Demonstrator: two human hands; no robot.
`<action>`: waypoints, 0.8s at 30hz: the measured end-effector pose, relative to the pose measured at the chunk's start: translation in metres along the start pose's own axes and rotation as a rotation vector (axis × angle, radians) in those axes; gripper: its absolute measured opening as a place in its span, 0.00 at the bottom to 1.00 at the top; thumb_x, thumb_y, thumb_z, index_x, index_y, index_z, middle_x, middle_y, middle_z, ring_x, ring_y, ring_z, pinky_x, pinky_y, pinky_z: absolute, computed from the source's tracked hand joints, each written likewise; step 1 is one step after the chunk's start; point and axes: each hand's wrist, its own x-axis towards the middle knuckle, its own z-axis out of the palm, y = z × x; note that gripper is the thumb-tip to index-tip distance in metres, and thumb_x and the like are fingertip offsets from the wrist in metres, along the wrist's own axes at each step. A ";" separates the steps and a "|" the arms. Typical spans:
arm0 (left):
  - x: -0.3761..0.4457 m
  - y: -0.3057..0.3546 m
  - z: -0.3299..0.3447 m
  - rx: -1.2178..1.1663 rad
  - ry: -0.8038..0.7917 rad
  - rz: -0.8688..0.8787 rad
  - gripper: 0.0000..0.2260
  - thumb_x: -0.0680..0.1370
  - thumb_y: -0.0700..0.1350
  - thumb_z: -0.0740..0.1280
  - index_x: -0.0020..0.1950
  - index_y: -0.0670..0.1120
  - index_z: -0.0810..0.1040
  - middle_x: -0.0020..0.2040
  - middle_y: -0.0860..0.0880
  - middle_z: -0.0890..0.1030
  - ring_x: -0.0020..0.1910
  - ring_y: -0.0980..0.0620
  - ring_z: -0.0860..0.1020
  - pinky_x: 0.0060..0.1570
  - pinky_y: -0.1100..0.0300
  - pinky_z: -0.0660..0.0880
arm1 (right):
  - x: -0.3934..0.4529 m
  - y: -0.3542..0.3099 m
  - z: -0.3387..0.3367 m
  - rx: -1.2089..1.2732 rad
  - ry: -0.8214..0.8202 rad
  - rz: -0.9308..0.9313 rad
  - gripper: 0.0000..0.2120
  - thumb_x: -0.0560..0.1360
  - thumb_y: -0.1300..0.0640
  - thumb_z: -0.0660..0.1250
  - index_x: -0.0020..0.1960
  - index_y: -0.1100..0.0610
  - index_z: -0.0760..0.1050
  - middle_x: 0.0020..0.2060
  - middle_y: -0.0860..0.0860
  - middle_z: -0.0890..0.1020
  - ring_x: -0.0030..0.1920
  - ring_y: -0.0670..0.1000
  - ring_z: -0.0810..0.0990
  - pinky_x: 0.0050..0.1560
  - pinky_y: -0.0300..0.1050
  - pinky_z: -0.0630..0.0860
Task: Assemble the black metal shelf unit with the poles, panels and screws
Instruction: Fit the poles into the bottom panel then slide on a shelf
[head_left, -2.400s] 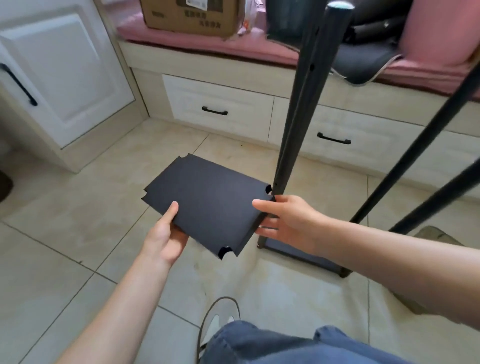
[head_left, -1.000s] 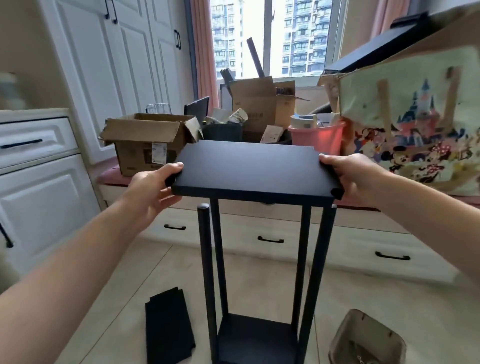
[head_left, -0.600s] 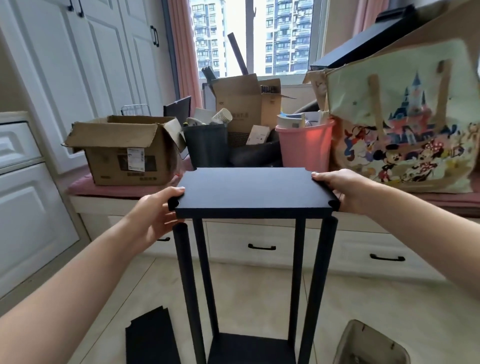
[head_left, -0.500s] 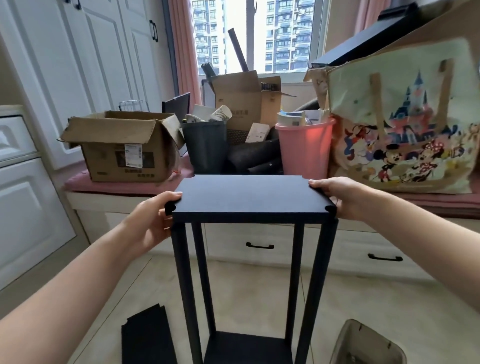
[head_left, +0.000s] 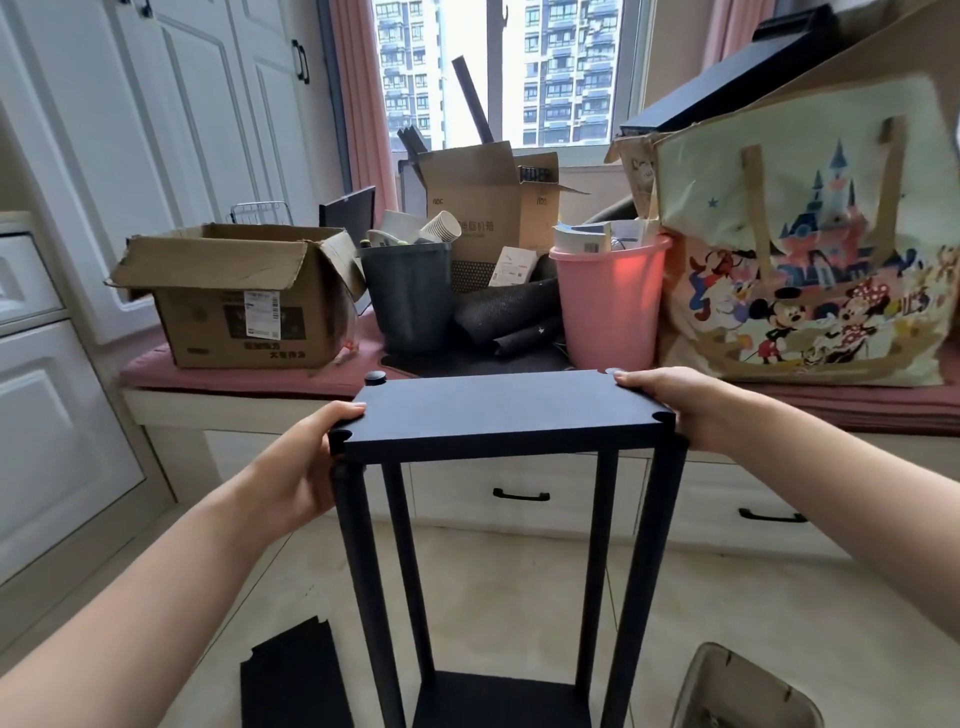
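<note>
Readable: "AOC" on the upright cardboard box (head_left: 475, 200) by the window, Chinese characters below it. Open carton (head_left: 236, 306) has a white barcode label, print too small.

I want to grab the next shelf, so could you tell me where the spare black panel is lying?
The spare black panel lies on the floor at the head view's lower left, just left of the shelf unit's front-left pole.

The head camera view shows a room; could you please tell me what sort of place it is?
Probably a flat's room used for storage: a pink-cushioned window seat with white drawers, an open cardboard box, and high-rise blocks outside the window.
</note>
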 end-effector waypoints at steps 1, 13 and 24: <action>0.003 -0.001 0.000 0.003 0.001 0.000 0.10 0.79 0.51 0.68 0.50 0.45 0.77 0.30 0.51 0.75 0.31 0.54 0.70 0.35 0.62 0.68 | 0.000 0.001 -0.001 0.002 -0.005 0.016 0.03 0.80 0.60 0.66 0.49 0.59 0.77 0.34 0.51 0.81 0.21 0.44 0.79 0.20 0.35 0.73; 0.015 -0.003 0.003 0.011 0.018 -0.035 0.09 0.78 0.51 0.68 0.45 0.47 0.73 0.27 0.52 0.69 0.23 0.55 0.68 0.37 0.61 0.64 | 0.008 -0.005 -0.002 0.003 -0.018 0.092 0.06 0.81 0.61 0.63 0.45 0.58 0.76 0.31 0.52 0.81 0.21 0.46 0.79 0.18 0.35 0.71; 0.020 -0.011 -0.003 0.065 -0.017 -0.138 0.17 0.82 0.50 0.64 0.34 0.48 0.67 0.22 0.52 0.65 0.17 0.57 0.64 0.17 0.68 0.61 | 0.017 -0.007 0.001 0.001 -0.015 0.071 0.05 0.80 0.62 0.64 0.49 0.55 0.77 0.40 0.52 0.79 0.22 0.46 0.80 0.20 0.37 0.74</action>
